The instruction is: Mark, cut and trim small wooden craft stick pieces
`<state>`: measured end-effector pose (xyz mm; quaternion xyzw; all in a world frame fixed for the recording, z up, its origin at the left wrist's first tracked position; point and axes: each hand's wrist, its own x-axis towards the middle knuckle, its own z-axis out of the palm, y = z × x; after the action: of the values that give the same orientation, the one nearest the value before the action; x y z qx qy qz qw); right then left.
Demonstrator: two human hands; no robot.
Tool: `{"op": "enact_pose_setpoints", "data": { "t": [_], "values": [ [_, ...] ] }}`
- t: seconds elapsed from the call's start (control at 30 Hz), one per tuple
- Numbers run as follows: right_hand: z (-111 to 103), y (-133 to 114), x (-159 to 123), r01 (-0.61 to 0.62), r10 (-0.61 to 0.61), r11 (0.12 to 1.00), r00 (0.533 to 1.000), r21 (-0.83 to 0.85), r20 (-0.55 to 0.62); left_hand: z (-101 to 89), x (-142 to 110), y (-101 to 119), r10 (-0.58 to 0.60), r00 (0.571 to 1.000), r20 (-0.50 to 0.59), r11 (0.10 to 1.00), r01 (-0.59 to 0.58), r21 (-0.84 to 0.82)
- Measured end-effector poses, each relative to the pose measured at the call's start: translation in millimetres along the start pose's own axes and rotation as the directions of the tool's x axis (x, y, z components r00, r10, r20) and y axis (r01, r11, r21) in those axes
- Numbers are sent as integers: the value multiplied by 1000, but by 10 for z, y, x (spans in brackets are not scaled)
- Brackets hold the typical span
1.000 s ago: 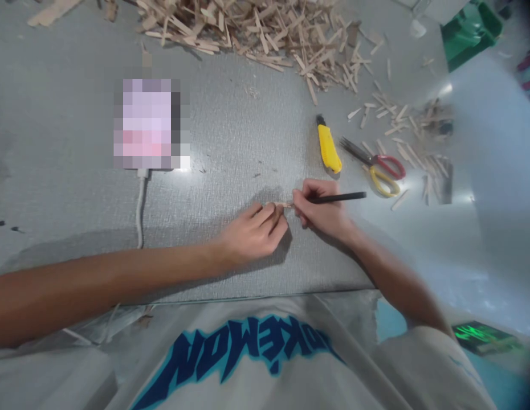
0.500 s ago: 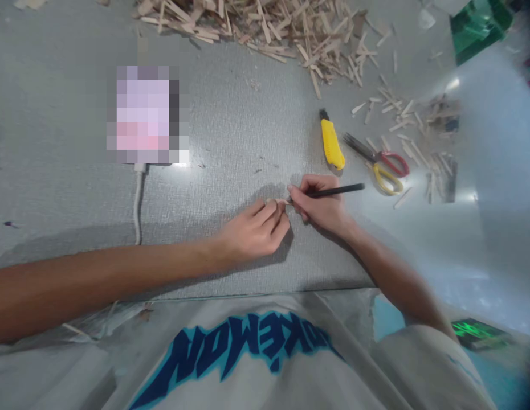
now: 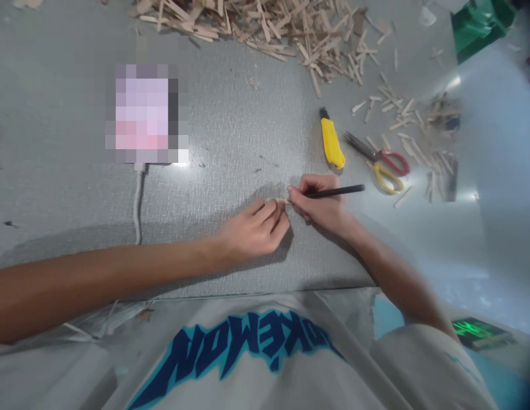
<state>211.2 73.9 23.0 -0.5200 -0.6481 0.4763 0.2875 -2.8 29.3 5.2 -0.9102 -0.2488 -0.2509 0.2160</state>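
Note:
Low over the grey table, my left hand (image 3: 260,229) is closed, its fingertips pinching a small wooden stick (image 3: 284,201). Only a short pale end of that stick shows; the fingers cover the rest. Close to its right, my right hand (image 3: 322,206) grips a slim black pen (image 3: 339,191) in a writing hold. The pen's back end points right, and its tip lies behind my fingertips at the stick's end. Whether the tip touches the wood I cannot tell. A yellow utility knife (image 3: 332,143) lies just beyond my right hand, beside scissors (image 3: 379,158) with red and yellow handles.
A large heap of wooden sticks (image 3: 265,25) spreads along the far side. More loose sticks (image 3: 402,111) lie scattered at the right. A blurred-out device (image 3: 142,108) with a white cable (image 3: 139,205) is at left. A green container (image 3: 481,28) stands far right.
Both hands stay in nearly the same place, with the stick and pen still held. The pen's tip, partly visible before, is now harder to see behind the fingers.

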Motion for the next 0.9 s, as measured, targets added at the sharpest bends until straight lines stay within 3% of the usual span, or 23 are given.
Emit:
{"op": "enact_pose_setpoints", "data": {
  "t": [0.53, 0.63, 0.8, 0.9],
  "values": [
    [59, 69, -20, 6, -3, 994, 1000, 112, -21, 15, -43, 3, -18, 998, 60, 995, 23, -95],
    [50, 78, -15, 27, -25, 996, 999, 81, -21, 12, -48, 2, -43, 996, 76, 988, 54, -141],
    [-2, 76, 12, 137, -135, 981, 991, -140, 19, 21, -39, 3, -23, 1000, 20, 997, 24, -68],
    [-27, 63, 19, 100, -98, 994, 994, -45, 44, 35, -36, 2, -9, 1000, 13, 999, 10, -37]
  ]
}}
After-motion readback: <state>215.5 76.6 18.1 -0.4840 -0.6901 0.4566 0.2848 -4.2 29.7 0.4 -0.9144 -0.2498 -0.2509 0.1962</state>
